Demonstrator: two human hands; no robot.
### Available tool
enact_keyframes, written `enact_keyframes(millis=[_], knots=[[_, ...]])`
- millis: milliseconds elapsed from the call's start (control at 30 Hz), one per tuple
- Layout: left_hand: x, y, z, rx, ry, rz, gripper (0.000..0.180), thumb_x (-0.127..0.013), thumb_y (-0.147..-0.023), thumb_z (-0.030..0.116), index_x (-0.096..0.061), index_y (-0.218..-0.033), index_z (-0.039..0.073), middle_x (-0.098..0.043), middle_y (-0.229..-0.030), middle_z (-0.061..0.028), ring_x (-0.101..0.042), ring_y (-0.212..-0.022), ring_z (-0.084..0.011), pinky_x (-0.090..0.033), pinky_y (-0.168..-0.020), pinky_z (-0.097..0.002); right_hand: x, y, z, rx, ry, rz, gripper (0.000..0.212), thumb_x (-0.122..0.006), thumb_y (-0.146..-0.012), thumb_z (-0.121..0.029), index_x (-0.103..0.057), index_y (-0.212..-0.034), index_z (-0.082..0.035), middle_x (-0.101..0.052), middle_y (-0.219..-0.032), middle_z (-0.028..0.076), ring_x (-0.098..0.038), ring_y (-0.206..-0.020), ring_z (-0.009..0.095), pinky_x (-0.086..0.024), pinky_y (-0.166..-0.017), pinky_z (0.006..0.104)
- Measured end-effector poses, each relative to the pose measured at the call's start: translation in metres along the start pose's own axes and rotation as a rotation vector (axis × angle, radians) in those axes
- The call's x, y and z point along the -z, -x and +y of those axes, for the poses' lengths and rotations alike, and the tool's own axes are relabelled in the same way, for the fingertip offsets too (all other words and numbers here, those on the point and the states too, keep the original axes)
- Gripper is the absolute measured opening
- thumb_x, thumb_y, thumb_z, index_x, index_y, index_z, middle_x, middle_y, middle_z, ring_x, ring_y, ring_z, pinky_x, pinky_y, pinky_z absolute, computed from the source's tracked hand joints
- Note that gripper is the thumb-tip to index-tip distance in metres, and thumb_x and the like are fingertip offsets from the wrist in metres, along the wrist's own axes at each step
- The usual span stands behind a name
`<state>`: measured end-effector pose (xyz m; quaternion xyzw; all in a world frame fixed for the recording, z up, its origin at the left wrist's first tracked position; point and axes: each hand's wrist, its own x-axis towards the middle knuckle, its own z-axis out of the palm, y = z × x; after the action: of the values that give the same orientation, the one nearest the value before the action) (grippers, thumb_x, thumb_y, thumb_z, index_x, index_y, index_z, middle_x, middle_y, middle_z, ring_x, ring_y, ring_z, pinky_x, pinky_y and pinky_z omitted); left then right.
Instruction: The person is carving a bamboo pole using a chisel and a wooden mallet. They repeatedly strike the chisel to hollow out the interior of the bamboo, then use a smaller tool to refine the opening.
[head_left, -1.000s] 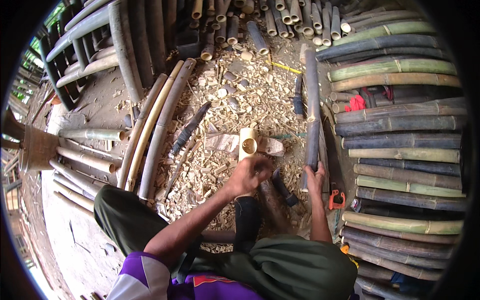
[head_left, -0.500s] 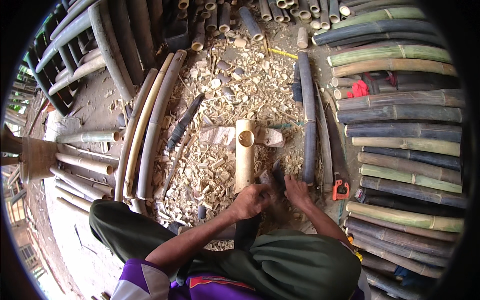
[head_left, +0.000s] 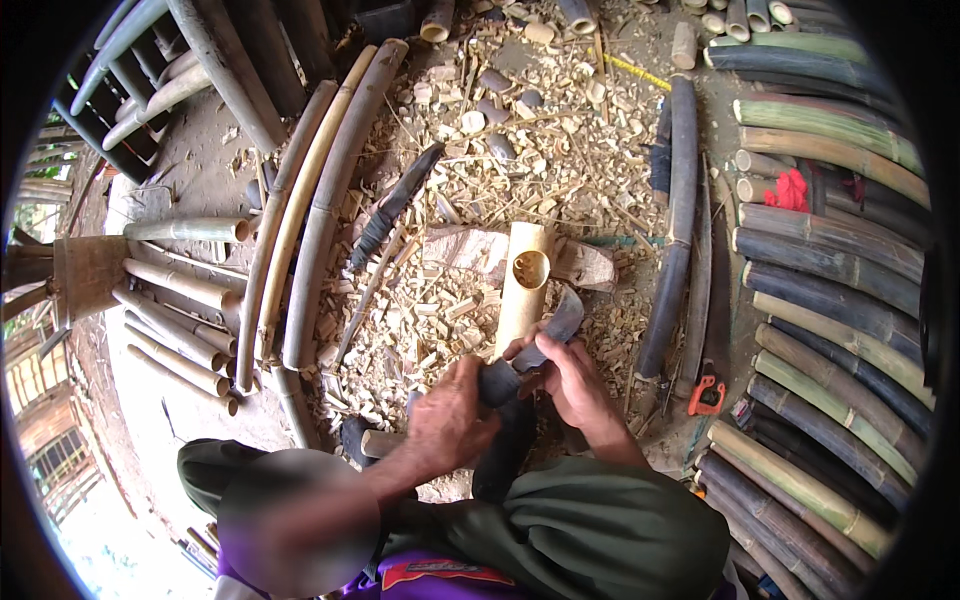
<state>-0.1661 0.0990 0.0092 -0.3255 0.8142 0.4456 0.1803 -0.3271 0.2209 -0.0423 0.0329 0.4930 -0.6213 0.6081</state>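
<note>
My left hand (head_left: 455,415) is closed around a short dark cylindrical piece (head_left: 498,384), whose far end touches or nearly touches my right hand. My right hand (head_left: 582,392) grips a knife with a broad curved blade (head_left: 564,315), its tip pointing away from me; the knife's handle is hidden. Just beyond both hands, a pale peeled bamboo length (head_left: 520,312) with a round hole near its far end lies across a rough wooden block (head_left: 465,250). My hands hide its near end.
Wood chips (head_left: 440,310) cover the ground. A dark wrapped-handled blade (head_left: 400,205) lies left of the block. Bamboo poles (head_left: 335,200) lie at left, a dark pole (head_left: 680,230) at right. An orange-handled saw (head_left: 708,394) and stacked bamboo (head_left: 830,300) are farther right.
The view has shifted. My hands have come close together, with the knife blade raised between them and the bamboo. The dark piece has turned in my left hand.
</note>
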Motion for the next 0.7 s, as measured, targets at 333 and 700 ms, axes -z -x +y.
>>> enact_keyframes(millis=[333,700], knots=[[0.134,-0.063,0.084,-0.214,-0.832,-0.339,0.008,-0.064,-0.081,0.004,-0.065,-0.084,-0.003,-0.066,-0.078,-0.0141,-0.071,-0.072,-0.0298,-0.056,-0.061,-0.0385,-0.035,-0.046,0.015,-0.185,-0.829,-0.109,0.032,-0.051,-0.104,-0.028,-0.064,-0.113,0.000,-0.073,-0.100,0.011,-0.072,-0.084,0.019,-0.065,-0.069,0.0389],[0.100,-0.057,0.041,-0.016,-0.378,-0.340,0.022,-0.059,-0.080,0.008,-0.052,-0.092,-0.009,-0.066,-0.075,-0.0242,-0.071,-0.070,-0.0387,-0.057,-0.066,-0.0471,-0.012,-0.050,-0.010,-0.247,-0.402,0.024,0.027,-0.054,-0.100,-0.024,-0.063,-0.102,0.002,-0.070,-0.086,0.014,-0.071,-0.067,0.022,-0.062,-0.056,0.0361]])
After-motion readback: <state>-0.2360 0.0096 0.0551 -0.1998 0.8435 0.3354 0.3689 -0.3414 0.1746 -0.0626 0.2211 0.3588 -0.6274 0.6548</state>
